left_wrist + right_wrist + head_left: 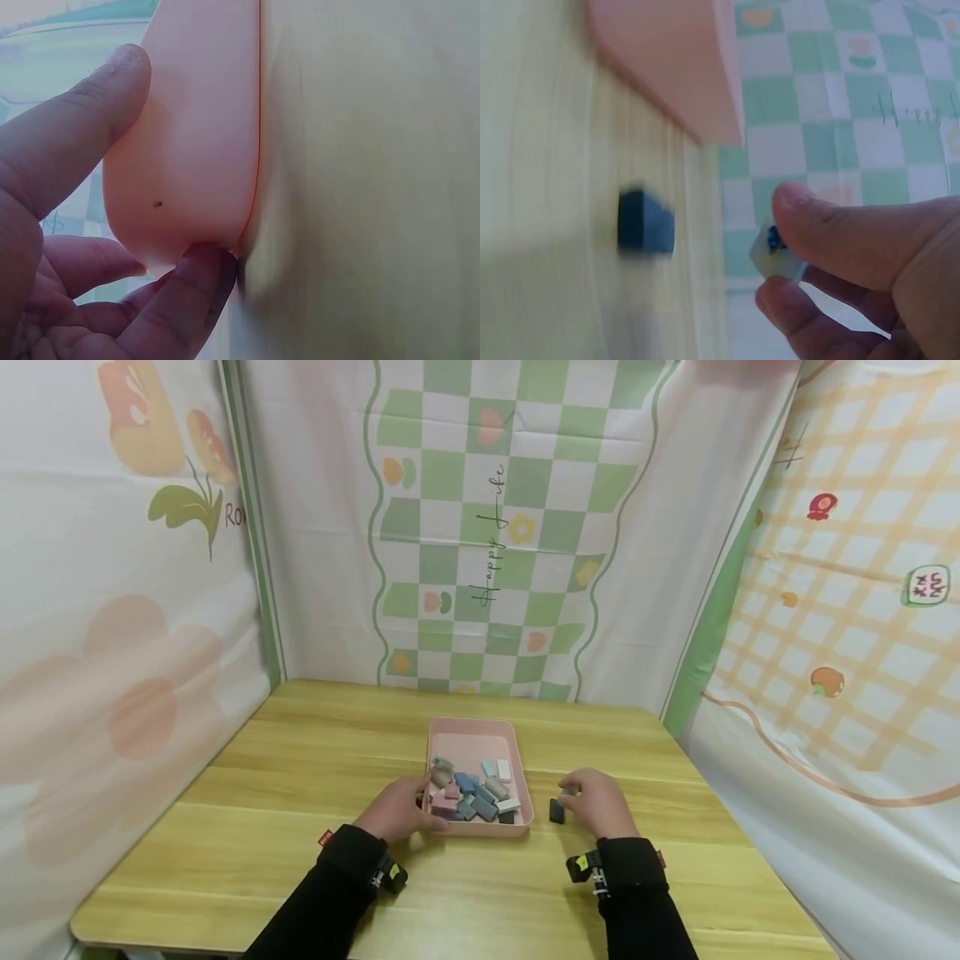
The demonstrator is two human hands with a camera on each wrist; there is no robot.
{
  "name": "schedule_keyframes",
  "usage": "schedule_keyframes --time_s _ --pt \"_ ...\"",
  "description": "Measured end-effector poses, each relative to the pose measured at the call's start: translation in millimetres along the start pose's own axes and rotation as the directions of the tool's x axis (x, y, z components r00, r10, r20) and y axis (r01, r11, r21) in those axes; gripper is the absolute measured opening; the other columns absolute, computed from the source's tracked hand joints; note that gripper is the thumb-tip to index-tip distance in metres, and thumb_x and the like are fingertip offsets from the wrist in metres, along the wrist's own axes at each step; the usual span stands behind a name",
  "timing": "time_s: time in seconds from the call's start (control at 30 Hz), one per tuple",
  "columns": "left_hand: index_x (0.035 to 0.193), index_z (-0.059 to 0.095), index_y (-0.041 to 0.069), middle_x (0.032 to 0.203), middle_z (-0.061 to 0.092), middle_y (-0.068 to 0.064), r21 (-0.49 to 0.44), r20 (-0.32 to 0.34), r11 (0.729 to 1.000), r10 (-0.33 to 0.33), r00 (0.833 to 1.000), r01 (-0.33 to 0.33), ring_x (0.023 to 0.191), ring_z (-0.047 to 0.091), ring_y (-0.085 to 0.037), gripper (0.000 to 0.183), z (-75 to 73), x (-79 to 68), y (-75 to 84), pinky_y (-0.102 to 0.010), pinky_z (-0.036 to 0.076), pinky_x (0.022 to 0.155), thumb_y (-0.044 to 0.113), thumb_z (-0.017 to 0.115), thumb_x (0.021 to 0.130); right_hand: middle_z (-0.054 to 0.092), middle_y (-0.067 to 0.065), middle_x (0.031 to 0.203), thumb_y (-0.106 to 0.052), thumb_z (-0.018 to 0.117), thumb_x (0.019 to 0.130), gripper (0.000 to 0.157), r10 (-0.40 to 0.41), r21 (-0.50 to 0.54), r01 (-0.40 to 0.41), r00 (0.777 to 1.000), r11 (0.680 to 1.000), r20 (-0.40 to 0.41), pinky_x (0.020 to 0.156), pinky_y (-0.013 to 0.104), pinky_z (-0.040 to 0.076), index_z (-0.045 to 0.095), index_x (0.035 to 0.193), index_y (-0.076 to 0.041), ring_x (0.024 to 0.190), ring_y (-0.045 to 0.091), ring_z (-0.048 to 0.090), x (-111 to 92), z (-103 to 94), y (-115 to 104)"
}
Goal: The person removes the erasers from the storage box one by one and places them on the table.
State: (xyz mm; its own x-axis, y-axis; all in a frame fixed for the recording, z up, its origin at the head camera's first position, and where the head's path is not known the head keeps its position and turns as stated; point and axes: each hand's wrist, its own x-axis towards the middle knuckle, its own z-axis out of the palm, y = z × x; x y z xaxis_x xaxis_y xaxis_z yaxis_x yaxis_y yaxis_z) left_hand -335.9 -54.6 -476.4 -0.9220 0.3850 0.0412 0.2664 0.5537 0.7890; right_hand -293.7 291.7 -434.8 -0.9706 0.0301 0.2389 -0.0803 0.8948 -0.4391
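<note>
A pink tray (471,743) stands on the table with several small blocks (483,807) in it, in pink, blue, grey, white and dark tones. My left hand (393,808) holds the tray's near left corner; in the left wrist view the thumb (127,82) lies on the tray wall (187,142) and the fingers curl round the corner. To the right of the tray, my right hand (600,802) pinches a small whitish block (774,259) with a dark blue mark, between thumb and finger. Just below it a dark block (557,811) stands on the table.
The wooden table (315,735) has a light yellowish top. A checked curtain (487,527) hangs behind it, with printed cloth walls on the left (135,652) and right (847,610). Each wrist wears a black strapped device.
</note>
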Motion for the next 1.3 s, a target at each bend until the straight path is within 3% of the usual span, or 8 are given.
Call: schedule_keyframes --time_s 0.3,0.57,0.83,1.07,1.23,1.3 --pt "0.161 0.043 0.004 0.159 0.053 -0.021 0.011 -0.003 1.000 -0.005 1.000 0.005 0.146 0.050 -0.044 0.102 0.7 1.4 -0.1 -0.063 0.044 0.116 0.041 0.094 0.080 0.077 0.018 0.117 -0.005 0.078 0.094 0.019 0.030 -0.047 -0.027 0.997 0.999 0.067 0.094 0.057 0.055 0.080 0.112 -0.001 0.107 0.039 0.071 -3.8 -5.9 31.1" --pt "0.161 0.044 0.004 0.157 0.055 -0.020 0.010 -0.007 1.000 -0.006 1.000 0.006 0.145 0.051 -0.043 0.101 0.7 1.1 -1.4 -0.062 0.045 0.115 0.040 0.094 0.081 0.077 0.020 0.117 0.003 0.077 0.088 0.020 0.069 -0.012 -0.068 0.994 0.998 0.089 0.098 0.060 0.053 0.081 0.108 -0.001 0.115 0.044 0.069 -2.6 3.9 38.5" --pt "0.161 0.043 0.003 0.157 0.055 -0.021 -0.004 0.000 1.000 -0.002 1.000 0.002 0.145 0.052 -0.043 0.100 -0.1 0.2 1.4 -0.062 0.045 0.115 0.038 0.094 0.082 0.072 0.026 0.129 0.007 0.080 0.084 0.042 0.036 -0.047 -0.032 0.995 0.998 0.095 0.104 0.063 0.051 0.073 0.126 0.004 0.122 0.051 0.065 -1.8 14.9 39.2" --pt "0.162 0.041 0.005 0.158 0.054 -0.021 -0.009 0.009 1.000 -0.011 1.000 0.011 0.146 0.050 -0.043 0.102 0.5 2.1 -1.0 -0.062 0.044 0.116 0.040 0.093 0.082 0.068 0.028 0.135 0.007 0.077 0.088 0.044 0.053 -0.061 -0.045 0.989 0.997 0.141 0.109 0.064 0.047 0.071 0.131 0.003 0.130 0.052 0.060 -0.6 16.4 36.2" --pt "0.164 0.039 0.008 0.160 0.052 -0.019 0.005 0.013 1.000 -0.013 1.000 0.012 0.149 0.048 -0.043 0.104 0.6 5.1 -3.6 -0.062 0.042 0.118 0.042 0.093 0.081 0.062 0.028 0.142 0.015 0.060 0.091 0.053 0.068 -0.124 -0.043 0.976 0.991 0.207 0.098 0.055 0.051 0.069 0.138 -0.007 0.127 0.051 0.059 -1.8 13.8 31.2" --pt "0.164 0.039 0.008 0.161 0.051 -0.020 0.006 0.012 1.000 -0.013 1.000 0.013 0.149 0.048 -0.043 0.104 0.5 4.7 -3.4 -0.063 0.042 0.118 0.042 0.093 0.081 0.059 0.031 0.142 0.018 0.050 0.091 0.058 0.074 -0.152 -0.043 0.975 0.987 0.207 0.098 0.057 0.050 0.068 0.140 -0.007 0.125 0.054 0.057 -3.7 11.5 27.6"
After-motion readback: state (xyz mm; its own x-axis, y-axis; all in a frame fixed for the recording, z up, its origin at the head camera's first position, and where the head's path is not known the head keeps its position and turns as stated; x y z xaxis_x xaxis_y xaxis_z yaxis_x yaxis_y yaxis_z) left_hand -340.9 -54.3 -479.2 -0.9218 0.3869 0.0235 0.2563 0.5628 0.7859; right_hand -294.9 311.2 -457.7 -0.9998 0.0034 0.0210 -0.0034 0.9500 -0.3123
